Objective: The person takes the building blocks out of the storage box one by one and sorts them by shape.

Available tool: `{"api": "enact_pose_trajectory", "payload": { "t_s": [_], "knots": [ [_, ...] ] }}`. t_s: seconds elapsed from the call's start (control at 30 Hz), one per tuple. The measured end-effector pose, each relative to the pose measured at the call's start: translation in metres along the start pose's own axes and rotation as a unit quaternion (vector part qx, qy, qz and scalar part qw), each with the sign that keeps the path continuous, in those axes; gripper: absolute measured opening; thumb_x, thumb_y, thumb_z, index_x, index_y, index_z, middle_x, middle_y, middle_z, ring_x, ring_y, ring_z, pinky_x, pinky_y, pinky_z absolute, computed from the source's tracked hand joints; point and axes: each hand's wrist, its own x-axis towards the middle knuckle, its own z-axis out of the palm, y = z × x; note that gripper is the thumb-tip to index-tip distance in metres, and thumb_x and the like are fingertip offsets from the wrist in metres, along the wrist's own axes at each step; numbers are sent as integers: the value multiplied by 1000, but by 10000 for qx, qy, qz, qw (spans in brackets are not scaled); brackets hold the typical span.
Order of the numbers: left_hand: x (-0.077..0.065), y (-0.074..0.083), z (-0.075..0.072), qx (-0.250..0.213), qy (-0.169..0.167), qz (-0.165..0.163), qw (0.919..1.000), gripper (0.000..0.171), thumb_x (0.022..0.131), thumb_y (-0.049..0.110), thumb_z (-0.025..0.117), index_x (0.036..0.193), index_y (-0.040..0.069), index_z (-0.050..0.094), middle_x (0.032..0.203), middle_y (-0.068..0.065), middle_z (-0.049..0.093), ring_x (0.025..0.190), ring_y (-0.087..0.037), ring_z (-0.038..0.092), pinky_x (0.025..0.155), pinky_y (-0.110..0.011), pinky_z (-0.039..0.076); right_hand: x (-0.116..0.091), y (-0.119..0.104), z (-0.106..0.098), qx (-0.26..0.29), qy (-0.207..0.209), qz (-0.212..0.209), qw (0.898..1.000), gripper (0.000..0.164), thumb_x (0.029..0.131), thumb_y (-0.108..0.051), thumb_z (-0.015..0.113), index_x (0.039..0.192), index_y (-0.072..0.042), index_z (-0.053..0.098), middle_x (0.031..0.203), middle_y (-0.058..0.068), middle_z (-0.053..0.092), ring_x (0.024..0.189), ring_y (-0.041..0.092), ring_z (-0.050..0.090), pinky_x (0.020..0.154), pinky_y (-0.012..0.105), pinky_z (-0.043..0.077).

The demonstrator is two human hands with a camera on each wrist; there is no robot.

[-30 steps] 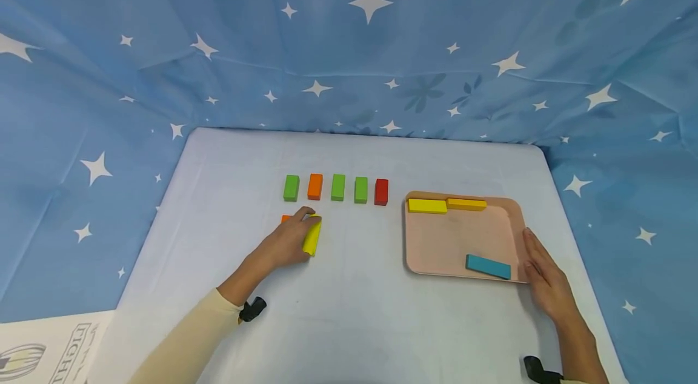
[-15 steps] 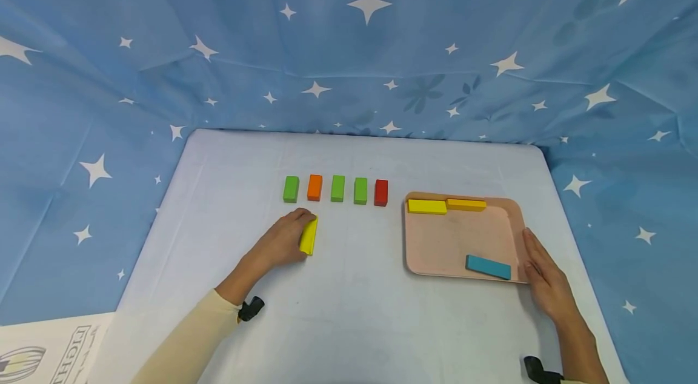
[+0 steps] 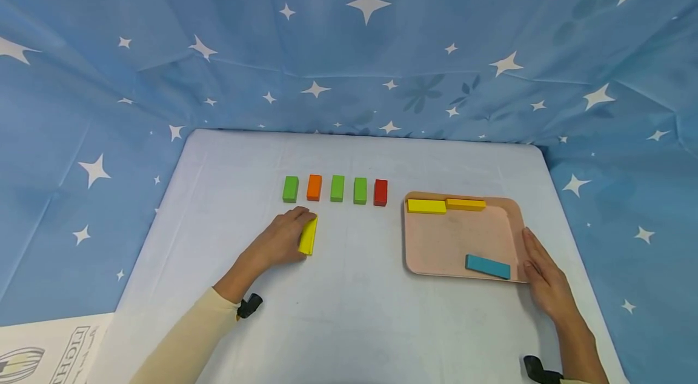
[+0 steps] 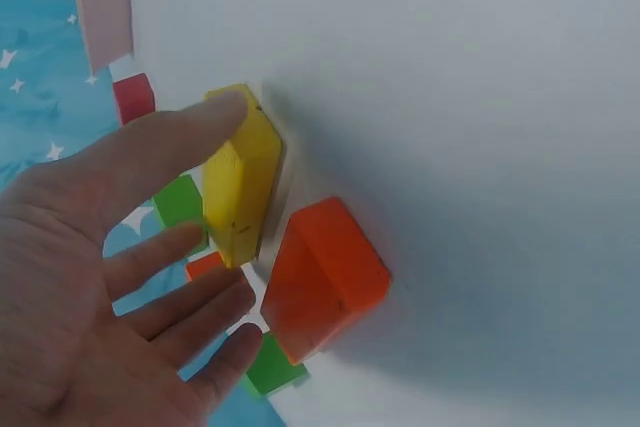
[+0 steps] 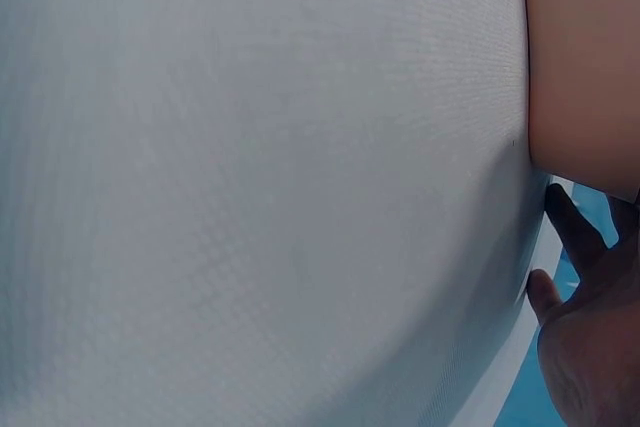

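In the head view, my left hand point(image 3: 280, 238) is at a yellow block point(image 3: 308, 235) left of the table's middle. The left wrist view has the thumb against one end of this yellow block point(image 4: 240, 177) and the index finger by the other, pinching it. Beside it, near the other fingertips, stands an orange block point(image 4: 325, 277); the hand hides it in the head view. My right hand point(image 3: 551, 284) touches the right edge of a pink tray point(image 3: 463, 238), its fingers fairly straight along the rim. The tray holds two yellowish blocks point(image 3: 427, 206) and a blue block point(image 3: 488, 266).
Behind the left hand runs a row of several blocks, among them a green block point(image 3: 291, 189), an orange block point(image 3: 314, 188) and a red block point(image 3: 380, 192). A white cloth covers the table point(image 3: 349, 323). A starry blue curtain point(image 3: 349, 39) hangs behind it.
My left hand has shifted slightly left with the yellow block, up against the orange block's place, which it now covers in the head view. The right hand and tray have stayed put.
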Motion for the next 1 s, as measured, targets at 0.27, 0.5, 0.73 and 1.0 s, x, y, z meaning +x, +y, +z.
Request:
{"api": "enact_pose_trajectory", "payload": {
  "t_s": [0.27, 0.5, 0.73, 1.0],
  "knots": [
    [8, 7, -8, -68, 59, 171, 9998, 79, 78, 21, 92, 148, 14, 56, 157, -14, 47, 140, -34, 49, 116, -54, 41, -1, 0, 0, 63, 5, -41, 10000, 61, 113, -12, 36, 167, -29, 13, 175, 10, 13, 162, 33, 4, 125, 69, 4],
    [33, 32, -13, 7, 72, 1032, 9946, 53, 89, 15, 80, 139, 14, 64, 136, -5, 64, 123, -24, 61, 106, -46, 50, -2, 0, 0, 32, 11, 13, 10000, 61, 113, -13, 36, 167, -29, 12, 175, 10, 13, 162, 38, 5, 124, 69, 4],
    [72, 82, -5, 285, -550, 1811, 9815, 46, 96, 15, 74, 141, 19, 64, 137, 0, 64, 124, -19, 61, 110, -39, 50, 0, -1, -2, 70, 39, -73, 9999, 61, 113, -12, 36, 167, -28, 13, 175, 11, 13, 162, 36, 5, 125, 69, 3],
    [107, 144, 11, 724, -1270, 2598, 9545, 46, 98, 15, 73, 142, 24, 61, 139, 1, 63, 122, -15, 60, 107, -28, 50, 0, -1, 0, 77, 145, -283, 9995, 61, 112, -10, 37, 167, -24, 16, 174, 12, 16, 163, 25, 6, 131, 50, 3]
  ]
}}
